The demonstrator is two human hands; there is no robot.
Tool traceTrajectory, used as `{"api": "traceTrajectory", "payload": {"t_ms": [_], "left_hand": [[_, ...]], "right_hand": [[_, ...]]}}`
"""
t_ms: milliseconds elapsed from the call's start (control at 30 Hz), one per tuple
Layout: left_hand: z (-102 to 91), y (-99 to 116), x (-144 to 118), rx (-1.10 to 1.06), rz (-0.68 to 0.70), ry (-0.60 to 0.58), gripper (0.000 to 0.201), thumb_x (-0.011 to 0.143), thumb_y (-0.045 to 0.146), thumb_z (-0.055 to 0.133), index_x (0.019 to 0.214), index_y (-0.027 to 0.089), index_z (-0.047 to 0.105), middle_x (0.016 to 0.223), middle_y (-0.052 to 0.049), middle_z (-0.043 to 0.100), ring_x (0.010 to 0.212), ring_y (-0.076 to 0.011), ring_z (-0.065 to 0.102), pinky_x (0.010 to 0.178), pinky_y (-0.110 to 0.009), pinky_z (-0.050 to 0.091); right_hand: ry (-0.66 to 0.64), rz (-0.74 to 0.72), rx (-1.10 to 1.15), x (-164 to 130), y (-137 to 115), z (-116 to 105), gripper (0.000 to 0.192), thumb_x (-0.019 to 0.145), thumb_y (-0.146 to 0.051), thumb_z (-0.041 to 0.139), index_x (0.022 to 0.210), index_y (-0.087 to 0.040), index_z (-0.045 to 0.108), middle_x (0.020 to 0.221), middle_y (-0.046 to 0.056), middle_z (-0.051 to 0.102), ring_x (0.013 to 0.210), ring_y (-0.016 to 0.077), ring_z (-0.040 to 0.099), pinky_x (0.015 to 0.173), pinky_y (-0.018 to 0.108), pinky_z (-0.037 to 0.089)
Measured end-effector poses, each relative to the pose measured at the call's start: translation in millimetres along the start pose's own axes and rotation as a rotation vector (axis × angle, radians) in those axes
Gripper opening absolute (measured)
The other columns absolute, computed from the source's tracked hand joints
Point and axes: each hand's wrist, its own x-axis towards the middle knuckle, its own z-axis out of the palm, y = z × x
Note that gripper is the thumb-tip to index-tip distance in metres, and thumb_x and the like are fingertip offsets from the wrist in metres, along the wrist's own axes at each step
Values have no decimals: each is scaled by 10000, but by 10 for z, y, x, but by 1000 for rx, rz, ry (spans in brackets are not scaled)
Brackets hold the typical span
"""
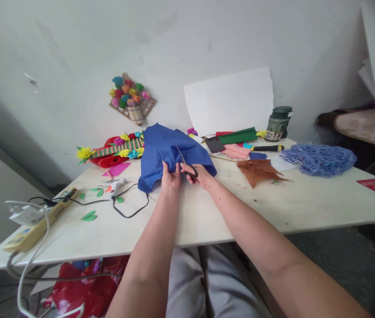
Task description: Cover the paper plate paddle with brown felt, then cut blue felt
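A large sheet of blue crepe paper or cloth (161,150) is held up above the table, its material not certain from here. My left hand (170,179) pinches its lower edge between thumb and fingers. Black-handled scissors (192,173) are gripped in my right hand (202,176), their blades pointing up and left across the blue sheet. Both hands are close together at the sheet's near edge. To the left lies a white glue gun (117,187) with a black cord, and several green paper leaves (89,216) are scattered around it.
A yellow power strip (43,221) with cords sits at the left. Behind are a flower-decorated woven piece (117,149), a phone (214,144) and a dark green jar (278,123). Brown scraps (257,171) and a blue yarn heap (320,159) lie right. A paper-flower decoration (132,99) leans against the wall.
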Motion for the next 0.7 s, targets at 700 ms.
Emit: {"api": "traceTrajectory", "payload": {"t_ms": [700], "left_hand": [[18, 70, -8, -106, 55, 5, 191, 873, 222, 519, 1058, 196, 559, 798, -4, 642, 695, -103, 654, 618, -218, 596]], "right_hand": [[16, 31, -6, 34, 73, -25, 464, 710, -585, 635, 803, -131, 613, 469, -9, 561, 352, 78, 512, 278, 148, 224]]}}
